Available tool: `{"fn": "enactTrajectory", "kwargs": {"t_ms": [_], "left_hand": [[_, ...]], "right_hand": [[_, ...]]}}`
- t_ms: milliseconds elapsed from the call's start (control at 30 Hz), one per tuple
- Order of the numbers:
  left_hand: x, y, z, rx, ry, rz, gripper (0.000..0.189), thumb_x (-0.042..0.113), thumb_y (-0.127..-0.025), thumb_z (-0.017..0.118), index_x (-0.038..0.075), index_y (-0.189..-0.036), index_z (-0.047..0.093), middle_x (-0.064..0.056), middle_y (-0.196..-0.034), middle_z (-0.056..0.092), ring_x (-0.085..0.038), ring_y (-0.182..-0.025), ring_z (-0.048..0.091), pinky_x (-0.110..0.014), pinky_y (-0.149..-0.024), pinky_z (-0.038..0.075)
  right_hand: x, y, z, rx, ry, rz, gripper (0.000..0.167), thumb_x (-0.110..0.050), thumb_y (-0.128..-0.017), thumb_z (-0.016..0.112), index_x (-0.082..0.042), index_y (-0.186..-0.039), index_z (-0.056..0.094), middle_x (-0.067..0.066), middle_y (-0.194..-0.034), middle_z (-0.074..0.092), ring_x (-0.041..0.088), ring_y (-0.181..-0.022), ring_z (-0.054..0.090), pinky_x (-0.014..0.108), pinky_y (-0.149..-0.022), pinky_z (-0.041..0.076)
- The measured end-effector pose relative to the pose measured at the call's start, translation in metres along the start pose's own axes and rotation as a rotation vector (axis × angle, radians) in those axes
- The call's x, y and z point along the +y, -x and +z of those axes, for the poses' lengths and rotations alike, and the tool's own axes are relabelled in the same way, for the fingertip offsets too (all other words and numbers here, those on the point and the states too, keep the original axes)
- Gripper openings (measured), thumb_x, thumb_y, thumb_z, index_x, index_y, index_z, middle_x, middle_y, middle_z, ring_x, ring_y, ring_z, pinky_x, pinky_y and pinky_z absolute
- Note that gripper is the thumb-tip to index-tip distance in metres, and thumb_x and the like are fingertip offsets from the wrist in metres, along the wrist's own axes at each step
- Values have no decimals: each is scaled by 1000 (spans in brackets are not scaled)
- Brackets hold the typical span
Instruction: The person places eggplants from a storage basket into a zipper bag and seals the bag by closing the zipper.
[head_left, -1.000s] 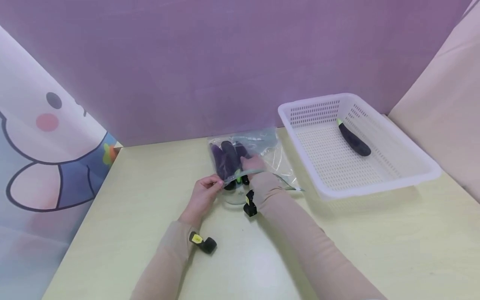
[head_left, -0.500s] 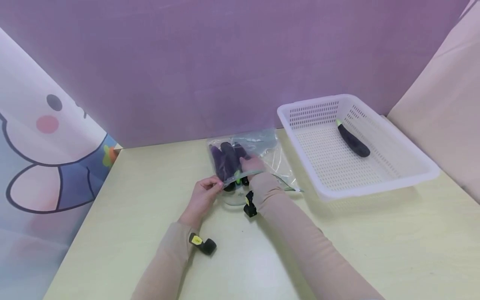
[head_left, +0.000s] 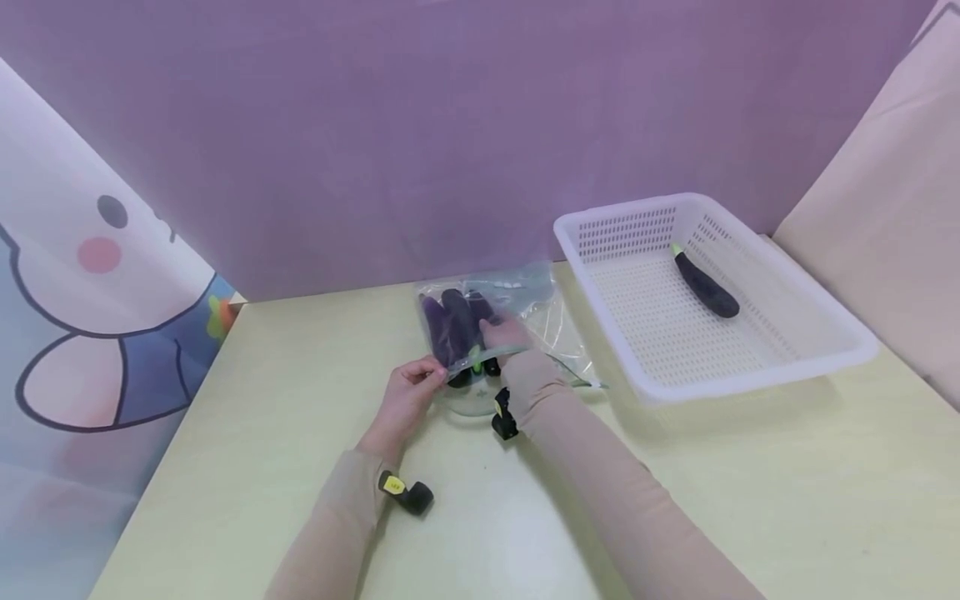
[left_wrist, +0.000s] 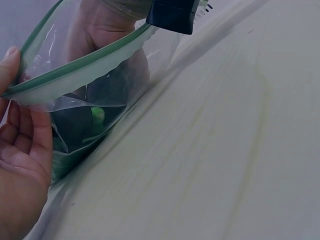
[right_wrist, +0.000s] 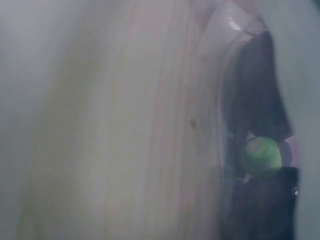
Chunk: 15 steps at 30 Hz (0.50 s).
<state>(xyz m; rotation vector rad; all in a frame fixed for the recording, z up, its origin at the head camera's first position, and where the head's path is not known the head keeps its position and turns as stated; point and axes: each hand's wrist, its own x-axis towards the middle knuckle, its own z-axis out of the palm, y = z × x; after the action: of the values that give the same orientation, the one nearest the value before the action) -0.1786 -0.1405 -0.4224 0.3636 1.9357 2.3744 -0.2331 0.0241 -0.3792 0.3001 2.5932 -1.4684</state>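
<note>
We've got the zip bag [head_left: 498,321] lying on the bench [head_left: 300,467], just left of the white basket [head_left: 750,367]. Left hand [head_left: 408,392] pinches the green zip strip [left_wrist: 75,70], holding the mouth open; right hand [head_left: 510,337] is inside among the eggplants [head_left: 450,321], grip hidden. Film looks floppy and slick, eggplants firm, smooth. Best grabbed mid-body.

Left hand [head_left: 408,392] pinches with curled fingers, arm extended forward. Right hand [head_left: 504,335] reaches ahead, forearm angled inward, fingers obscured.
</note>
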Motion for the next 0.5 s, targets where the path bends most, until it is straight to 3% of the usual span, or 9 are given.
{"fn": "enactTrajectory", "kwargs": {"t_ms": [133, 500], "left_hand": [[1, 0, 0, -7, 13, 13, 47, -12, -87, 50, 27, -72, 70, 11, -74, 59, -3, -68, 52, -14, -64, 46], [-1, 0, -1, -24, 38, 33, 47, -13, -87, 49, 27, -74, 71, 11, -75, 59, -2, -68, 53, -14, -64, 48]], "right_hand": [[0, 1, 1, 12, -5, 41, 47, -36, -97, 48, -2, -129, 55, 17, -129, 58, 31, -122, 52, 38, -106, 39], [1, 2, 0, 21, 68, 36, 54, -37, -94, 50, 2, -131, 52, 20, -132, 55, 33, -123, 51, 39, -104, 41]]}}
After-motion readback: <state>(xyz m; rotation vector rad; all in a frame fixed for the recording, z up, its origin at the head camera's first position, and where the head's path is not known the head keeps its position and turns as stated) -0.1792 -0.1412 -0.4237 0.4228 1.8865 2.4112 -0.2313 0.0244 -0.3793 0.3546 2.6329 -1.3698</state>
